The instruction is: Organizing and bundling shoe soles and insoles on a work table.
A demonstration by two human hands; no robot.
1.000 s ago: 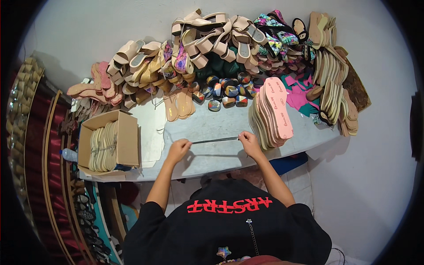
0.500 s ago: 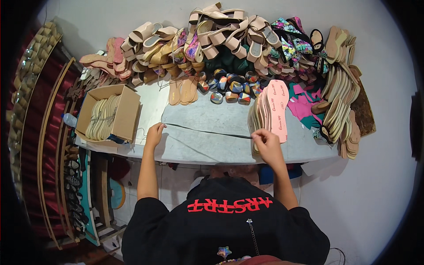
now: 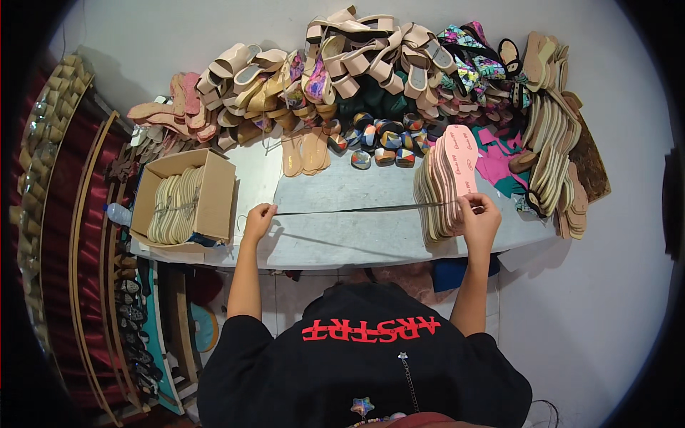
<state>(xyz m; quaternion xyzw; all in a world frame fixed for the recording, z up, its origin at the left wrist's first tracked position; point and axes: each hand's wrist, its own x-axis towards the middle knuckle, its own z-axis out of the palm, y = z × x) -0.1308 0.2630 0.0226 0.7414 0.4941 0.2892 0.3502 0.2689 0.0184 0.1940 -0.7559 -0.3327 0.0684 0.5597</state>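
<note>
black short-sleeved T-shirt | red chest lettering | bare forearms

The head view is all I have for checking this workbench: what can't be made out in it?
- Left hand, right hand: fingertips curl over the thin strip, hiding its ends.
- Cardboard box: insoles overlap, uncountable.
- Pink insole stack: lower ones hidden.
</note>
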